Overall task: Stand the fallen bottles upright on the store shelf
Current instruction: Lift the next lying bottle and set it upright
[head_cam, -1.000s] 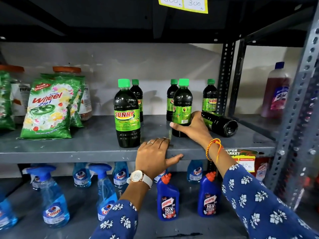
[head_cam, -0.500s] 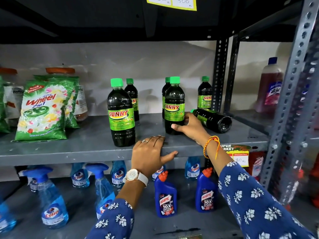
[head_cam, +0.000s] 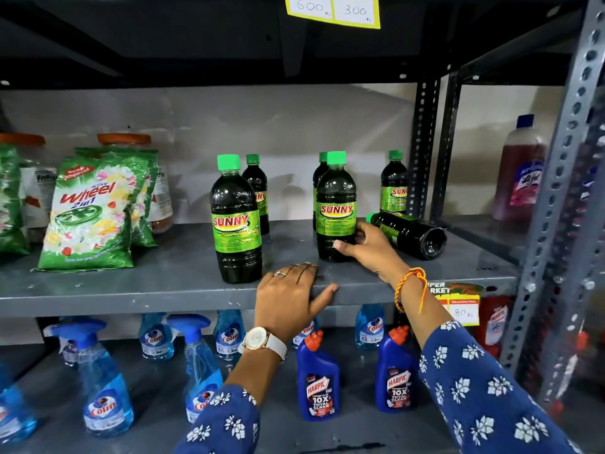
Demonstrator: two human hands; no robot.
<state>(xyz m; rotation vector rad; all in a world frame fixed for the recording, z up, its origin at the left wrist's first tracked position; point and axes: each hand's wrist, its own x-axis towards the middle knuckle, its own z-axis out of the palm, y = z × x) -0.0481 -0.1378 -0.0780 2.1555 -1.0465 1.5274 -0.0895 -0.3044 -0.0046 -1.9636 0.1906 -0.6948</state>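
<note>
Several dark Sunny bottles with green caps are on the grey shelf. One fallen bottle lies on its side at the right, cap pointing back-left, base towards me. My right hand is wrapped around the lower part of an upright Sunny bottle just left of the fallen one, thumb in front, fingers behind. My left hand rests flat on the shelf's front edge and holds nothing. Another upright bottle stands front left, with more behind and at the back right.
Green Wheel detergent bags and jars fill the shelf's left part. A perforated steel post stands right behind the fallen bottle. A Lizol bottle is in the bay to the right. Colin sprays and Harpic bottles fill the lower shelf.
The bottle in my right hand has turned so that its Sunny label faces me. My left hand stays on the shelf edge. The fallen bottle has not moved.
</note>
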